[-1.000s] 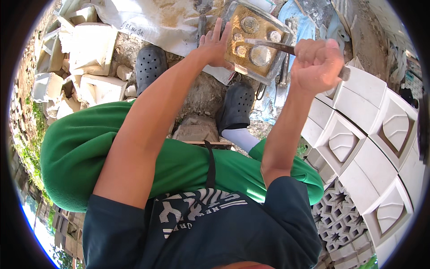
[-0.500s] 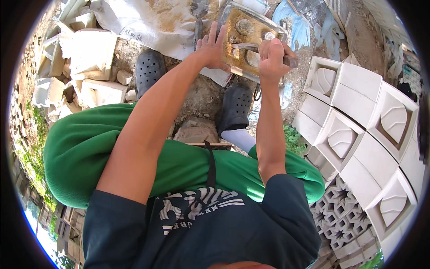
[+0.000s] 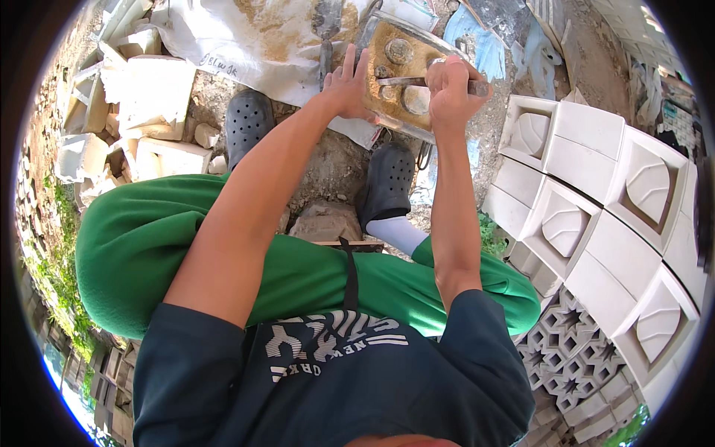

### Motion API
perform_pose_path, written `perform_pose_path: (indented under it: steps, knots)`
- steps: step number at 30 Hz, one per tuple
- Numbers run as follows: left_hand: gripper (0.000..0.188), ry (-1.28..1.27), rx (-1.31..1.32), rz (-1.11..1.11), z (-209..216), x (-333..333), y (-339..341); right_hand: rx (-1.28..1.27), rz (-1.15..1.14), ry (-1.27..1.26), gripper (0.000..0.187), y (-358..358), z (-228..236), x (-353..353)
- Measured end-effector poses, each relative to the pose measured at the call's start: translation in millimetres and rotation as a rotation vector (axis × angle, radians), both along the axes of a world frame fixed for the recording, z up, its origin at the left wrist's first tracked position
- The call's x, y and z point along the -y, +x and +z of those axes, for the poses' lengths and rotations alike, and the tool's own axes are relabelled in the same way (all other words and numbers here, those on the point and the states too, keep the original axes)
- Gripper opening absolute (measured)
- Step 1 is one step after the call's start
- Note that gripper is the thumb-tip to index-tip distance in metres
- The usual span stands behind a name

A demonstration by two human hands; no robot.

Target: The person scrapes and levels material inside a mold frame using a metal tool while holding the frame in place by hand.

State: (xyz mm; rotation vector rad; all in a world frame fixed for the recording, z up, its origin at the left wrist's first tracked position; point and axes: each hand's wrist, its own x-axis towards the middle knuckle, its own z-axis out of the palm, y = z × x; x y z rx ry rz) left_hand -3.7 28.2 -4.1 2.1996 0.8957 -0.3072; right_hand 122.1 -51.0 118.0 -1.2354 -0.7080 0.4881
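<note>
My right hand (image 3: 451, 93) is closed around a tool (image 3: 477, 88) with a brown handle and a thin metal shaft, whose tip points left. The tip lies over a rectangular frame (image 3: 406, 128) filled with yellowish sandy material. Several round grey shapes (image 3: 399, 51) show in that material. My left hand (image 3: 348, 91) rests at the frame's left edge, fingers stretched out and apart, holding nothing. A trowel (image 3: 326, 26) lies just beyond my left fingers, its dark handle toward me. What the tool's tip looks like exactly is too small to tell.
A white sack (image 3: 246, 37) dusted with sand spreads at the far left. Broken pale blocks (image 3: 153, 97) pile up on the left. Stacked white patterned blocks (image 3: 588, 141) and star-pattern blocks (image 3: 570, 350) stand on the right. My dark clogs (image 3: 249, 119) are near the frame.
My right hand has turned, so the tool's handle end has swung up and now lies more nearly level. My left hand stays at the frame's edge. The whole view has shifted slightly.
</note>
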Motion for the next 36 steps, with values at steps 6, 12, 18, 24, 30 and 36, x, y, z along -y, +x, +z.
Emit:
perform_pose_path:
  steps: [6, 12, 18, 24, 30, 36]
  knots:
    - [0.148, 0.019, 0.081, -0.001, 4.7, 2.6, -1.0, -0.057, -0.015, 0.201, 0.040, -4.3, 27.3, 15.3]
    - [0.149, 0.001, 0.055, 0.012, -8.6, 3.5, -5.1, -0.058, 0.012, -0.009, 0.038, -1.4, -1.4, 3.6]
    - [0.149, 0.004, 0.075, 0.012, -1.3, 0.9, 0.0, -0.116, 0.013, 0.181, 0.039, 12.4, 32.2, 4.6]
    - [0.148, -0.005, 0.039, 0.010, -2.0, 4.9, -3.1, -0.303, -0.038, 0.132, 0.039, 52.1, 12.0, 7.0]
    - [0.147, 0.009, 0.047, 0.009, -2.7, 0.1, -4.1, -0.133, -0.138, 0.205, 0.040, 47.1, 59.3, 10.0]
    - [0.147, 0.066, 0.010, -0.026, 1.4, 3.5, 0.7, -0.153, -0.293, 0.242, 0.035, 26.9, 56.8, -9.5]
